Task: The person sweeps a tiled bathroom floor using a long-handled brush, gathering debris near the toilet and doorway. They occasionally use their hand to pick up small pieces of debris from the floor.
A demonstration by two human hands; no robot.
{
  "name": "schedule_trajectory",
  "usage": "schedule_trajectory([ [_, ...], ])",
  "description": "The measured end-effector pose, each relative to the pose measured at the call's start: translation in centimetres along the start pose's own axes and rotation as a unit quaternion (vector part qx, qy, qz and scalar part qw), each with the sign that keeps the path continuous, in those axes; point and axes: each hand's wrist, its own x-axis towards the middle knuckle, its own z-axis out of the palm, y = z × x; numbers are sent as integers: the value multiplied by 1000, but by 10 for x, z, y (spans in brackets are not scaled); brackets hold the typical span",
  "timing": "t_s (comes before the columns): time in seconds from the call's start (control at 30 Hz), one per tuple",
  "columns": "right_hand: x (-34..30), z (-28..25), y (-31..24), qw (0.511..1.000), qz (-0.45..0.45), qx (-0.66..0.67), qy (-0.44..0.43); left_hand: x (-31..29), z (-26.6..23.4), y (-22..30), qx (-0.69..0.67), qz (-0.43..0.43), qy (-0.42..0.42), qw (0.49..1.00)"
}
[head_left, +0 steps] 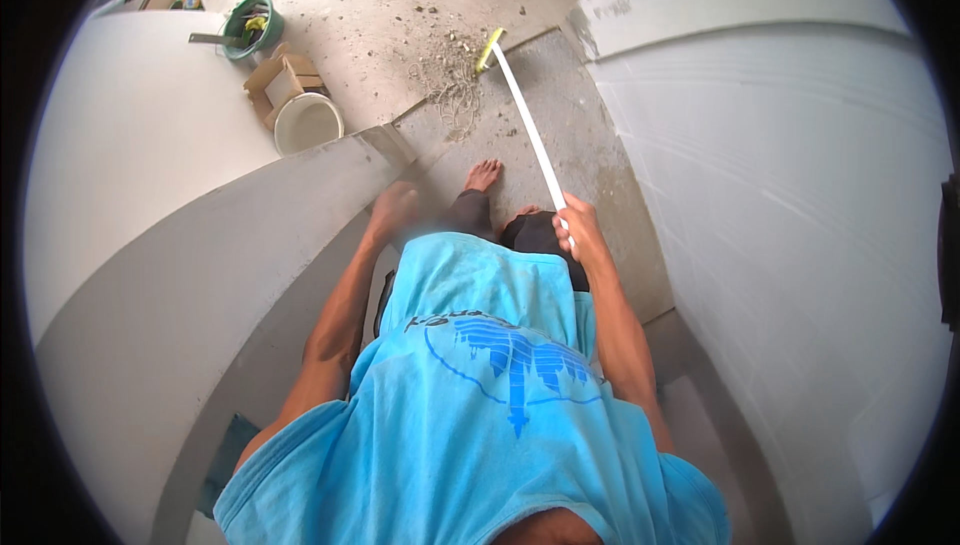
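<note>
My right hand (580,227) is closed around the white handle of a broom (528,117), near its upper end. The handle slants away from me to a narrow yellow-green head, which rests on the floor at the edge of a heap of rubble and dust (450,75). My left hand (396,207) hangs beside the end of the low wall on the left, away from the broom. It is blurred, and its fingers cannot be made out.
Walls rise close on both sides, the left wall (290,180) ending near my left hand and the right wall (760,145) running alongside. Beyond the left one stand a white bucket (282,138), an open cardboard box (262,85) and a green tub (272,37) with tools. Crumbs of debris dot the floor.
</note>
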Motion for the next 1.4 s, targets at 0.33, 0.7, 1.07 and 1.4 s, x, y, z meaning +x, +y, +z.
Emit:
schedule_trajectory([
  [0.33, -35, -158, -17, 934, -61, -353, 9, -52, 30, 59, -39, 30, 147, 988],
  [0.7, 16, -109, -101, 916, 99, -286, -265, -146, 176, -21, -174, -120, 184, 960],
  [1.07, 59, -32, -119, 770, -158, -598, -156, -192, 197, -46, -343, -200, 300, 867],
  [1.4, 21, -27, -141, 729, -285, -610, -124, -209, 220, -100, -376, -214, 304, 848],
])
